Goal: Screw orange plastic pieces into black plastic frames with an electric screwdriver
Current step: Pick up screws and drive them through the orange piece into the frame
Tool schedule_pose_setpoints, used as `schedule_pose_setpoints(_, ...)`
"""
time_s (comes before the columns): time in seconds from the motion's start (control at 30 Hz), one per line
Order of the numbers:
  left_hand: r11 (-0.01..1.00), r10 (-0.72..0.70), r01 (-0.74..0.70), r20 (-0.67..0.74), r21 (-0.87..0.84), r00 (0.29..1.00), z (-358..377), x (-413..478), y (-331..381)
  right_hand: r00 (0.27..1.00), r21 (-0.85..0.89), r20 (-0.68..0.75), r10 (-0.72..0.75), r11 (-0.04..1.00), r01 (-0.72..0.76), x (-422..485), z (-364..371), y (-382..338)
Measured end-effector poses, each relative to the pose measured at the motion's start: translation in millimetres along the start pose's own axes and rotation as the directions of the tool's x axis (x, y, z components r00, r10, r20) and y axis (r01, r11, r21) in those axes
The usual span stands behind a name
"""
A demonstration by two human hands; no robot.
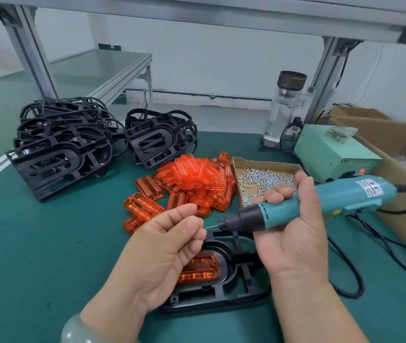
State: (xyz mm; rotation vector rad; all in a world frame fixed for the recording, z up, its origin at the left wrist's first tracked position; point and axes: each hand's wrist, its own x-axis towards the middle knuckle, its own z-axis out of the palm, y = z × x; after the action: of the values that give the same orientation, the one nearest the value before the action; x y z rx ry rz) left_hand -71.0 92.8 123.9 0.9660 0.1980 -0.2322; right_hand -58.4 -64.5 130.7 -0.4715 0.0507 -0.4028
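Note:
My right hand (293,233) grips a teal electric screwdriver (320,199), held level with its bit pointing left. The bit tip meets the fingertips of my left hand (169,248), which pinch something too small to make out, probably a screw. Below both hands a black plastic frame (224,290) lies on the green mat with an orange piece (200,268) seated in it, partly hidden by my left hand. A heap of orange pieces (197,181) lies behind.
Two stacks of black frames (61,149) (160,137) stand at the back left. A cardboard tray of screws (264,179) sits right of the orange heap. A pale green power box (330,152), a clear bottle (283,110) and a large cardboard box (402,169) fill the right side.

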Motion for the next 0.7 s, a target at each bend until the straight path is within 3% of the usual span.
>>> schedule_pose_setpoints(0.37, 0.977, -0.209, 0.211, 0.072, -0.026, 0.975, 5.5, -5.7, -1.2, 0.999, 0.076, -0.049, -0.025, 0.997, 0.028, -0.8, 2.8, -5.6)
schedule_pose_setpoints(0.7, 0.958, -0.270, 0.278, 0.110, -0.069, 0.957, 6.5, -5.9, 0.0, 0.999, 0.048, -0.021, -0.033, 0.998, 0.034, -1.1, 3.6, -3.9)
